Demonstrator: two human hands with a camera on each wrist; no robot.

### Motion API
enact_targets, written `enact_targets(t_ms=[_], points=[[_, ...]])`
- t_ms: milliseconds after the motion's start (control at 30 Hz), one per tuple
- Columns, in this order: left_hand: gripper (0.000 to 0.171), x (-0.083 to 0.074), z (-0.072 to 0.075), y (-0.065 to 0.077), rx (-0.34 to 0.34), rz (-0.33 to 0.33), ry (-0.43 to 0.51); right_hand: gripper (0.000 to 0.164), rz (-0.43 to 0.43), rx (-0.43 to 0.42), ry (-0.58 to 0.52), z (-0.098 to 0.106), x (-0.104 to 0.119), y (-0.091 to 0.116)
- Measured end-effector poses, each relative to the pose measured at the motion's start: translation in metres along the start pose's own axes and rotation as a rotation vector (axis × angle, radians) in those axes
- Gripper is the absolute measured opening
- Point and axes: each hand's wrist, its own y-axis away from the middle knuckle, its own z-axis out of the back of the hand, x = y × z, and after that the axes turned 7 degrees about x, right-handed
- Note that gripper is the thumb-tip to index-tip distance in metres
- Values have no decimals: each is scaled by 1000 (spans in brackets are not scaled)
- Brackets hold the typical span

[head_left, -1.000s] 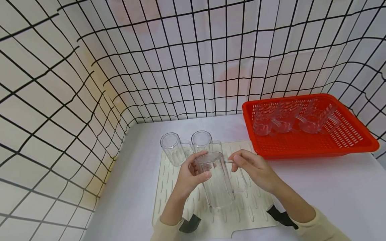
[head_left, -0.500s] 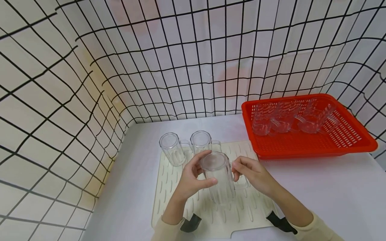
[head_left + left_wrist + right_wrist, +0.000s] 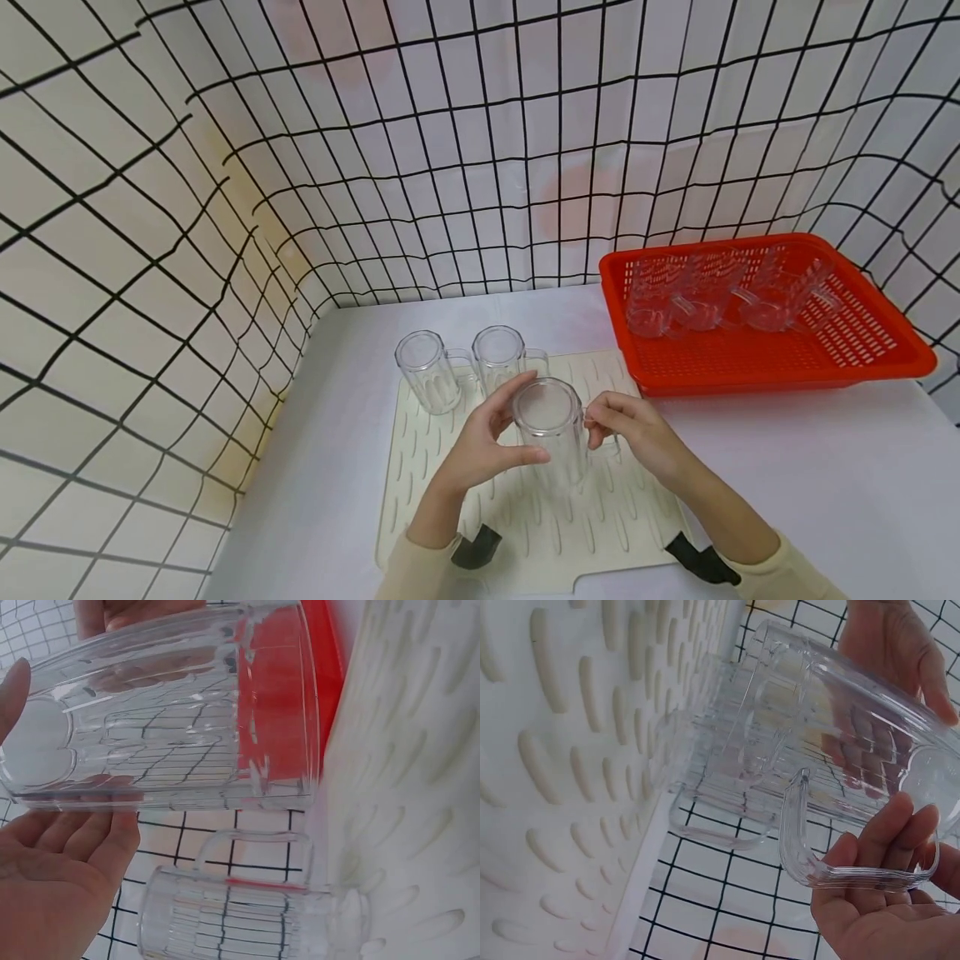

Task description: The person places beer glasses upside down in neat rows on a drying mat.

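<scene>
The inverted glass mug (image 3: 553, 437) hangs above the ribbed drying mat (image 3: 555, 558), clamped between left hand (image 3: 483, 450) thumb and fingers; the right hand (image 3: 637, 432) grips its handle (image 3: 855, 877). Keeping both grips level should suit it. Two inverted mugs (image 3: 429, 371) stand far-left; a red plastic basket (image 3: 787, 387) edges far-right; room lies nearer.

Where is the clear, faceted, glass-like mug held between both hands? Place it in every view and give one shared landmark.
Head: the clear faceted mug sits just right of and below centre.
Left wrist: the mug spans the upper left.
Right wrist: the mug sits right of centre.
Shared landmark: the flat cream ridged mat, in all three.
</scene>
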Motion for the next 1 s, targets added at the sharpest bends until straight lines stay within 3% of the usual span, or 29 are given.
enact_targets(t_ms=[467,733,1000], points=[[82,17,6,-34,41,73,-78,26,32,-166,-18,12,-23,-7],[72,22,5,-59,30,51,-47,27,-2,-285,-50,23,-28,-15],[74,24,4,-79,3,111,-55,26,40,-265,-18,34,-38,-23]])
